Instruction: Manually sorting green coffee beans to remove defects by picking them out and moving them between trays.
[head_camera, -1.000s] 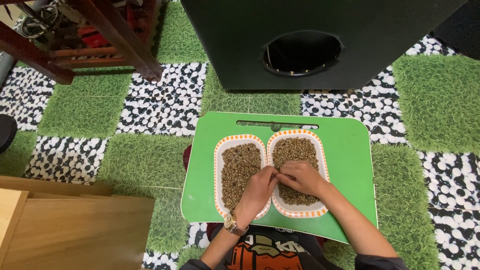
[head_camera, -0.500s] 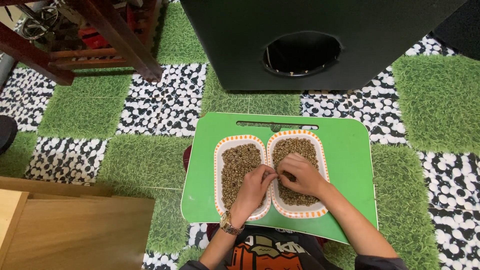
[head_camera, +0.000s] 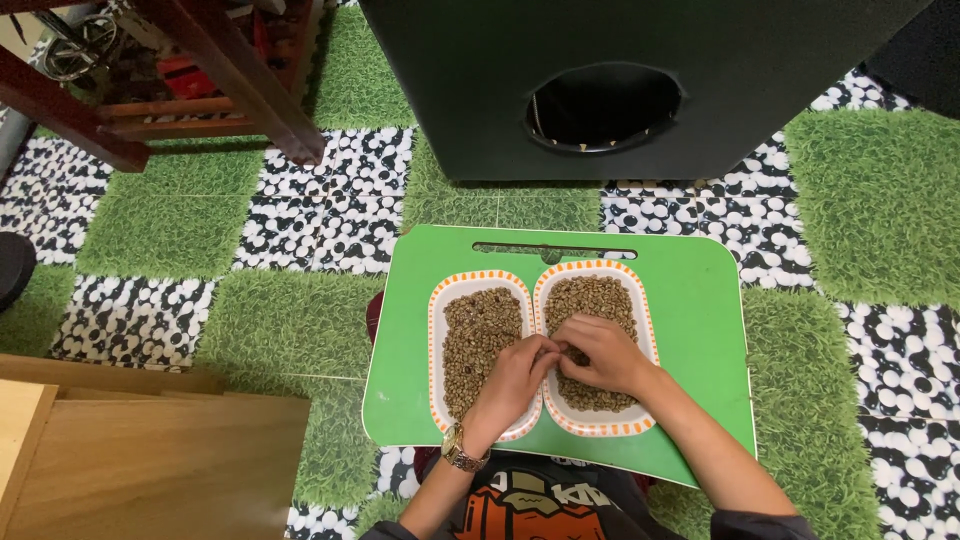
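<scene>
your one head camera looks steeply down from above your lap, fairly near the green lap tray.

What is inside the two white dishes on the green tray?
Both the left dish and the right dish hold small brown beans. The left hand and right hand cover the beans beneath them.

This looks like a room in a home, used sitting on the floor. Foam floor tiles in fake grass and pebble print cover the ground. A dark wooden chair leg and light wood furniture stand around, with a big black speaker box, probably a subwoofer.
</scene>
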